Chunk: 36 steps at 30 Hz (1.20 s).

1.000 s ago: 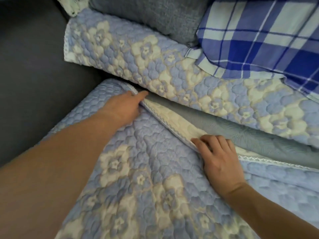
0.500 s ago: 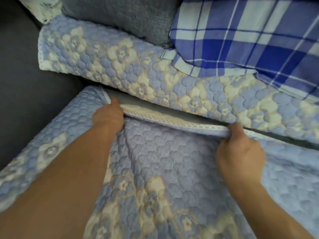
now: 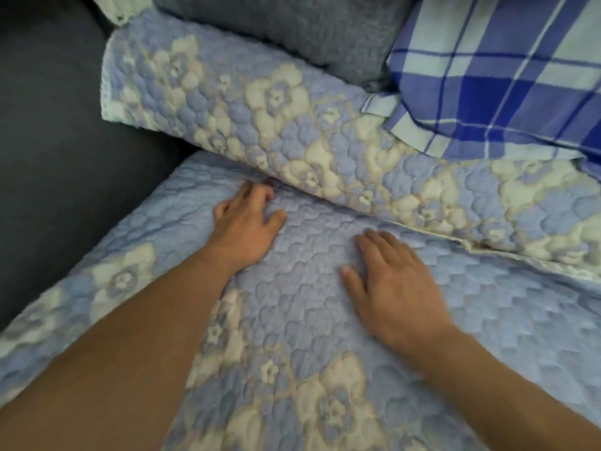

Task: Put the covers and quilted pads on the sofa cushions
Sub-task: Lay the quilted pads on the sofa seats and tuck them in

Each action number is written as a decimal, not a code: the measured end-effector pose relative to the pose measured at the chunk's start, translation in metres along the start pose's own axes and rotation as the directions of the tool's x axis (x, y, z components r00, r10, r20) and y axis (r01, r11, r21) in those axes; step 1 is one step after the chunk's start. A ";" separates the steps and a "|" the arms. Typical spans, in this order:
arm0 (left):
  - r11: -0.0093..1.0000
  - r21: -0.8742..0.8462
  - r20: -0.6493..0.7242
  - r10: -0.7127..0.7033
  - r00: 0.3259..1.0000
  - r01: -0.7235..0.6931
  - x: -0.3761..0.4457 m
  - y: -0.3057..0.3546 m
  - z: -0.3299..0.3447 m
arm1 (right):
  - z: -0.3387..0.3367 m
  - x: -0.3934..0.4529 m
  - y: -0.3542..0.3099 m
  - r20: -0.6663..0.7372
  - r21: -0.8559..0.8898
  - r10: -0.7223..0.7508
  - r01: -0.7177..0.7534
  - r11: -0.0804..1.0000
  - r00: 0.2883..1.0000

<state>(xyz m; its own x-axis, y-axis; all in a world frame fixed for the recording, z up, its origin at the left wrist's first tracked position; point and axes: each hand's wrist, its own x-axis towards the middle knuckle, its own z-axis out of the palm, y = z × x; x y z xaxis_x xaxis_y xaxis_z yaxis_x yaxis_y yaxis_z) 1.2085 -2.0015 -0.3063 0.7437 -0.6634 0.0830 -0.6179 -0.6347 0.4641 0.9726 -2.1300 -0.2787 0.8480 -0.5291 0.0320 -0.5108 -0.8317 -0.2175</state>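
1. On the seat lies the pad [image 3: 302, 307], blue quilted with cream flowers, its far edge meeting the roll [image 3: 292, 131] of the same quilting behind it.
2. The left hand [image 3: 247, 222] lies flat on the pad, fingers loosely spread, fingertips by the roll, gripping nothing.
3. The right hand [image 3: 396, 288] presses palm down, fingers straight, holding nothing.
4. A plaid cloth [image 3: 507, 70] rests on the roll.
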 end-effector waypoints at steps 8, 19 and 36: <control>0.867 0.431 0.241 0.156 0.958 -0.250 0.032 -0.015 -0.010 | 0.009 0.069 -0.014 0.091 0.022 0.256 -0.259 0.966 0.963; 0.946 0.198 0.181 0.221 0.958 -0.256 0.058 0.011 0.003 | 0.032 0.083 -0.023 0.000 -0.304 0.093 -0.088 0.949 0.996; 0.948 0.280 0.249 0.081 0.965 -0.152 0.074 0.010 0.020 | 0.005 0.085 -0.044 -0.107 0.324 0.091 -0.052 0.945 0.990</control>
<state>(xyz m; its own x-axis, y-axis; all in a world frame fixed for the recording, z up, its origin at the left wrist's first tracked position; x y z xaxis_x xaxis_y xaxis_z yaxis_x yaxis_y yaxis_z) 1.2524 -2.0647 -0.3132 0.6042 -0.7902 -0.1025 -0.7699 -0.6121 0.1804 1.0679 -2.1371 -0.2712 0.7780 -0.6174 0.1161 -0.4806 -0.7040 -0.5229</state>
